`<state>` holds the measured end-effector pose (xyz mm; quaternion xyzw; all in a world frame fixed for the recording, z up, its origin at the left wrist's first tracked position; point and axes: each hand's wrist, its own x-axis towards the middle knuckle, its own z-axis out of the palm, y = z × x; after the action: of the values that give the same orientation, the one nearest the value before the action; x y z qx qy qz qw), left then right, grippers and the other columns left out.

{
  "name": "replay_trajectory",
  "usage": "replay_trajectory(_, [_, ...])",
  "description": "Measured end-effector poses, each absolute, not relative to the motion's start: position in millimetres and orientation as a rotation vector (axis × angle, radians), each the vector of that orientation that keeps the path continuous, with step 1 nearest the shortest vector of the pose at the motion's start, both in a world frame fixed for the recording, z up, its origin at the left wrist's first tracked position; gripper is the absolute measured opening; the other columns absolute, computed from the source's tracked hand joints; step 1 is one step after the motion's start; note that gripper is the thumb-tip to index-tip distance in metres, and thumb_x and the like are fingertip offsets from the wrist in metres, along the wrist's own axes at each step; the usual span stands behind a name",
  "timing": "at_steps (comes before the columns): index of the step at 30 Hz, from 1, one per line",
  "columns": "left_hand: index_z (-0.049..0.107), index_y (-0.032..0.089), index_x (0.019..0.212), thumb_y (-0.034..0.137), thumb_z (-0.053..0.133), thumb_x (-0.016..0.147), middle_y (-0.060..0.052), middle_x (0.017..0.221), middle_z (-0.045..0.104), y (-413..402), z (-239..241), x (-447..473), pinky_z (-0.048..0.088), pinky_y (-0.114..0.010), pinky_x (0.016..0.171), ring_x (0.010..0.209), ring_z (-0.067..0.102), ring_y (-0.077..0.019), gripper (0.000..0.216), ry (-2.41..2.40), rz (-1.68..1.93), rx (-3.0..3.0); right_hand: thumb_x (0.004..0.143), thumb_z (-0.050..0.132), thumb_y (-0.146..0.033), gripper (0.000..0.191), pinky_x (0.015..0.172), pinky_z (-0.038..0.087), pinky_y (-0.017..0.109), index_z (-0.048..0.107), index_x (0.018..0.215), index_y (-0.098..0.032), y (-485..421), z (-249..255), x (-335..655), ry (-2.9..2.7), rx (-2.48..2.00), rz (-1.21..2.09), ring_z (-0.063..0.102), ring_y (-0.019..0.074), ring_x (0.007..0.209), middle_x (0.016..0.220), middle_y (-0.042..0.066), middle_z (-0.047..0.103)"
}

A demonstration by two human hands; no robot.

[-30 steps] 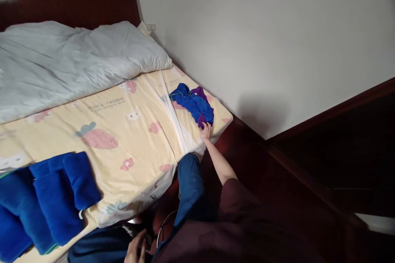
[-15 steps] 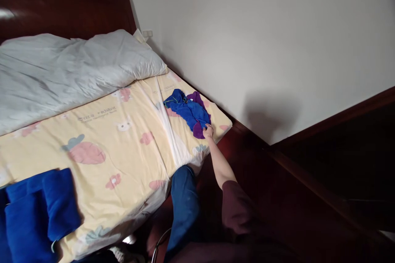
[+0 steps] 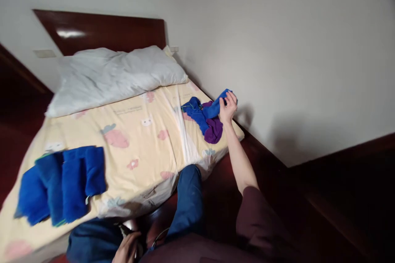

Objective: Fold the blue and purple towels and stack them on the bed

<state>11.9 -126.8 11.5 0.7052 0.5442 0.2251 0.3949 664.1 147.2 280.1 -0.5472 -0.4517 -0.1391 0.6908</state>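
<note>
Far left: pale wall plate [image 3: 45, 53] beside the dark wooden headboard [image 3: 123, 35]. Near-left part of the bed [image 3: 148, 144]: folded blue cloths [image 3: 74, 181] in an overlapping row, green edging on some, small white tag at the right-hand end. Bed sheet cream, printed with pink and grey-green motifs. Grey-white pillow [image 3: 117, 78] lies along the head end.

Bottom, left of centre: left hand [image 3: 128, 248], low by the blue trousers [image 3: 189, 195], well apart from the cloths. Fingers bent; cannot tell whether they hold anything.

Right side of bed, near the wall: crumpled blue cloth [image 3: 197, 113], one end on the sheet, the other raised. Purple cloth [image 3: 214, 131] bunched beside and partly beneath it. Right hand [image 3: 228, 107] has the raised blue end, fingers curled round it, above the bed's right edge. Maroon sleeve [image 3: 259, 213] at that arm. Farther right, plain pale wall [image 3: 308, 57].
</note>
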Motion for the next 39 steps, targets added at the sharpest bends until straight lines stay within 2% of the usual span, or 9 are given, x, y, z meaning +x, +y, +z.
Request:
replay_trajectory(4, [0.080,0.038,0.102,0.048,0.051,0.092,-0.006,0.107,0.080,-135,39,21,0.064,-0.049,0.096,0.103,0.077,-0.0319,0.032,1.405,0.577,1.801,0.090,0.076,-0.058,0.050,0.101,0.064,0.048,0.077,0.116,-0.015,134,314,581,-1.115,-1.058,-0.191,0.072,0.0290,0.120,0.130,0.018,0.069])
replay_trajectory(7, [0.078,0.024,0.101,0.045,0.049,0.096,-0.012,0.107,0.078,-128,61,29,0.060,-0.047,0.100,0.104,0.074,-0.0300,0.036,1.385,0.671,1.775,0.084,0.083,-0.056,0.046,0.094,0.066,0.045,0.079,0.103,-0.015,125,300,500,-1.170,-0.967,0.097,0.077,0.0266,0.105,0.119,0.017,0.074])
replay_trajectory(15, [0.060,0.019,0.138,0.046,0.065,0.092,-0.018,0.141,0.066,-83,93,55,0.061,-0.043,0.098,0.125,0.068,-0.0285,0.054,1.366,1.254,1.397,0.082,0.082,-0.054,0.035,0.090,0.067,0.041,0.078,0.085,-0.019,20,170,235,-1.307,-0.941,0.941,0.077,0.0251,0.095,0.099,0.014,0.079])
replay_trajectory(18, [0.059,0.016,0.133,0.045,0.071,0.085,-0.019,0.135,0.068,-77,93,55,0.061,-0.046,0.099,0.121,0.070,-0.0313,0.057,1.429,1.346,1.356,0.082,0.083,-0.051,0.031,0.087,0.068,0.040,0.080,0.086,-0.020,-28,135,172,-1.296,-0.915,1.162,0.077,0.0256,0.098,0.103,0.013,0.079])
replay_trajectory(21, [0.064,0.015,0.120,0.044,0.065,0.087,-0.016,0.115,0.074,-81,91,48,0.062,-0.045,0.093,0.102,0.074,-0.0294,0.044,1.530,1.322,1.361,0.084,0.082,-0.047,0.026,0.087,0.067,0.040,0.081,0.088,-0.021,-55,118,152,-1.293,-0.944,1.160,0.076,0.0256,0.099,0.105,0.013,0.078])
replay_trajectory(26, [0.071,0.016,0.112,0.042,0.057,0.092,-0.011,0.106,0.077,-95,93,40,0.059,-0.041,0.092,0.095,0.073,-0.0265,0.036,1.558,1.231,1.437,0.093,0.068,-0.037,0.025,0.092,0.064,0.041,0.079,0.110,-0.022,-70,100,179,-1.359,-1.024,1.056,0.074,0.0262,0.110,0.119,0.013,0.075])
replay_trajectory(31, [0.073,0.015,0.101,0.042,0.053,0.089,-0.008,0.095,0.077,-103,90,32,0.057,-0.035,0.087,0.090,0.071,-0.0245,0.036,1.527,1.278,1.252,0.083,0.068,-0.020,0.055,0.112,0.054,0.054,0.067,0.138,-0.023,-84,58,208,-1.451,-1.279,0.919,0.064,0.0309,0.129,0.143,0.014,0.066])
replay_trajectory(35, [0.072,0.015,0.087,0.046,0.057,0.087,-0.008,0.087,0.075,-113,88,20,0.057,-0.034,0.083,0.083,0.069,-0.0232,0.034,1.493,1.272,1.212,0.084,0.065,-0.015,0.041,0.116,0.048,0.058,0.077,0.121,-0.025,-94,35,211,-1.580,-1.363,0.924,0.064,0.0326,0.128,0.134,0.012,0.072])
replay_trajectory(39, [0.075,0.015,0.096,0.049,0.058,0.089,-0.009,0.095,0.077,-128,89,8,0.057,-0.034,0.085,0.089,0.071,-0.0252,0.039,1.484,1.200,1.263,0.096,0.062,-0.026,0.021,0.110,0.050,0.056,0.080,0.106,-0.024,-94,42,203,-1.642,-1.321,0.884,0.066,0.0320,0.120,0.121,0.012,0.077])
